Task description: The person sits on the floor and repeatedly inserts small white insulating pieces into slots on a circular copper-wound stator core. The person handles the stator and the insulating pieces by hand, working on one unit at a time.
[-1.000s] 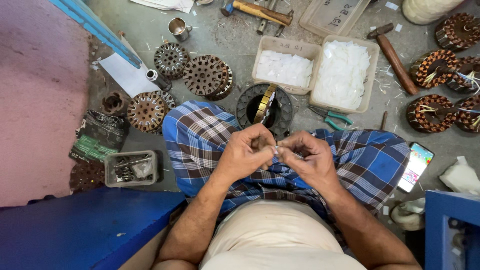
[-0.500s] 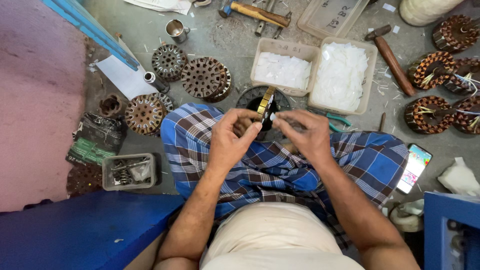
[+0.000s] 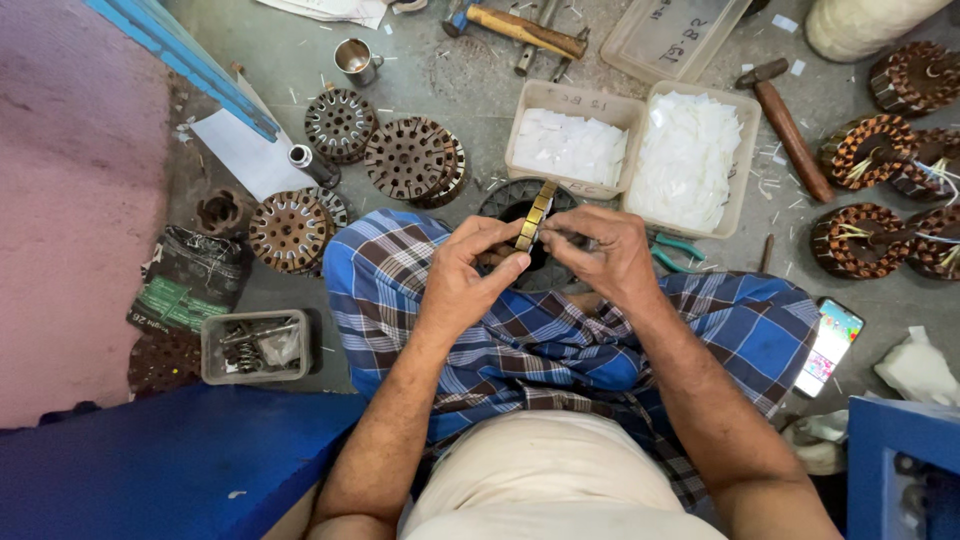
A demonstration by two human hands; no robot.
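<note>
Over my lap, covered in blue checked cloth [image 3: 560, 350], both hands meet at a slotted metal stator ring [image 3: 532, 215] standing on edge. My left hand [image 3: 465, 270] grips the ring's near side with thumb and fingers. My right hand [image 3: 605, 255] pinches something small against the ring's slots; what it pinches is too small to make out. The ring's lower part is hidden behind my fingers.
Two trays of white paper slips [image 3: 570, 145] [image 3: 692, 160] lie just beyond the hands. Bare stator cores [image 3: 410, 160] sit at left, copper-wound stators [image 3: 865, 150] at right. Hammers [image 3: 520, 28] [image 3: 790, 125], a steel cup [image 3: 355, 58], a phone [image 3: 828, 345] and a parts box [image 3: 255, 345] surround me.
Both hands have moved forward from close to my body out to the stator ring, and now hold it upright between them.
</note>
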